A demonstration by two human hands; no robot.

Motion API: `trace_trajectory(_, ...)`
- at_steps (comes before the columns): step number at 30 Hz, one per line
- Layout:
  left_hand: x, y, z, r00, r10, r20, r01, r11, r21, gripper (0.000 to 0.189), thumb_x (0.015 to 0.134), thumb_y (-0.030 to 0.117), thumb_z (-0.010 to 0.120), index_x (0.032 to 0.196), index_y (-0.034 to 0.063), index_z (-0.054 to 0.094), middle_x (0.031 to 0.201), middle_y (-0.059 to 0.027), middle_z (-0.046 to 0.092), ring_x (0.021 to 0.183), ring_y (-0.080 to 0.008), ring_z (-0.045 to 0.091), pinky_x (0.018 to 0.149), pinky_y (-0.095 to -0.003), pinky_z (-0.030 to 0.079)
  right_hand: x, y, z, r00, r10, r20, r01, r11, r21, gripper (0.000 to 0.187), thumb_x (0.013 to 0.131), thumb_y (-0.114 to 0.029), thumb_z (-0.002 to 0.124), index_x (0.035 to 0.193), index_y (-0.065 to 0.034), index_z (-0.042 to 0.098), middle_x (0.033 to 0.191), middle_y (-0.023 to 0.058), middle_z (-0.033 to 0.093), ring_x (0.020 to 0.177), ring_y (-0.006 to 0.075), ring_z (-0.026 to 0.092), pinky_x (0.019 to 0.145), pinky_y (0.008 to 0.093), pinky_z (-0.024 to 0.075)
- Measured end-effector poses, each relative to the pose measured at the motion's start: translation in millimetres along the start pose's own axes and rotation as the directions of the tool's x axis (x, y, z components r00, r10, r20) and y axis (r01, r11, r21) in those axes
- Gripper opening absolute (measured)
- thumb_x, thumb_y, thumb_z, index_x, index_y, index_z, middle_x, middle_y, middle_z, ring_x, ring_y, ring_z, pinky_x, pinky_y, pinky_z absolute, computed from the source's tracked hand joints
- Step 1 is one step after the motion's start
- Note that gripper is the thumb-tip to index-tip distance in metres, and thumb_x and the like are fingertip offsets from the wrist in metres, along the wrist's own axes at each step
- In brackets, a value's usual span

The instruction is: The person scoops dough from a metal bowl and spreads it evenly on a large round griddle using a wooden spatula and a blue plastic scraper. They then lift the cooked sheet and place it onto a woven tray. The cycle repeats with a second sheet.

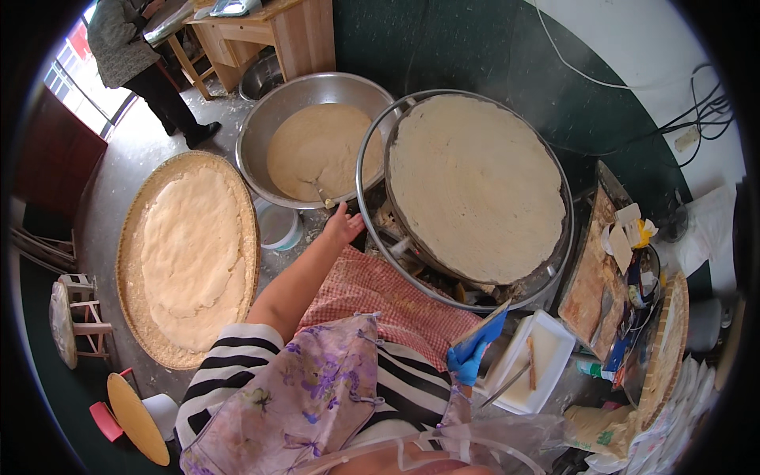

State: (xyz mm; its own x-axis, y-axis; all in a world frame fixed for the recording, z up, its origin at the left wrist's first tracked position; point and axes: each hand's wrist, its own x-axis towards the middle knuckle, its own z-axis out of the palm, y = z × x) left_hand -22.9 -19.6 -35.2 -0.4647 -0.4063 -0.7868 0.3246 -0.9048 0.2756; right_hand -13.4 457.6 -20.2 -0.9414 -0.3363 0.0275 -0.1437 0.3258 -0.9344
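Observation:
My bare left hand (344,224) is held out with fingers apart, between the large steel basin (252,127) and the metal ring (363,154) around the griddle. Close to its fingertips is the handle end of a ladle (321,191) lying in the beige batter (323,142). In a blue glove, my right hand (467,363) grips a flat blue scraper board (484,328), held upright near my waist. A thin layer of batter (475,184) covers nearly all of the round griddle. To the left, a broad woven tray (132,261) bears pale flat pancakes (193,255).
A white plastic tub (555,356) of cloudy liquid holds a wooden stick, beside a worn wooden board (585,285). A white bucket (279,225) stands below the basin. Another person (127,50) is at a wooden desk (255,29). Stools (89,326) stand at left.

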Motion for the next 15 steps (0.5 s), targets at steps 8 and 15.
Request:
trace_trajectory(8, 97.6, 64.6, -35.7, 0.999, 0.035, -0.021, -0.038, 0.992, -0.124, 0.055, 0.089, 0.043, 0.046, 0.127, 0.0079, 0.028, 0.108, -0.0219, 0.05, 0.092, -0.0367, 0.054, 0.079, -0.0453, 0.048, -1.7, 13.5, 5.7, 0.941, 0.3, -0.159, -0.231, 0.909, 0.346, 0.053, 0.087, -0.047, 0.048, 0.128, -0.0134, 0.041, 0.116, 0.0034, 0.05, 0.102, 0.0202, 0.048, 0.086, 0.0356, 0.0437)
trace_trajectory(15, 174.0, 102.9, -92.2, 0.996, 0.087, -0.037, -0.086, 0.996, 0.024, 0.028, 0.088, 0.035, 0.049, 0.096, 0.0085, 0.046, 0.072, -0.0092, 0.049, 0.058, -0.0211, 0.05, 0.048, -0.0271, 0.045, 5.1, -2.7, 0.1, 0.763, 0.62, 0.184, -0.426, 0.268, 0.864, 0.058, 0.086, -0.047, 0.05, 0.13, -0.0122, 0.038, 0.125, 0.0051, 0.046, 0.11, 0.0236, 0.045, 0.096, 0.039, 0.0371)
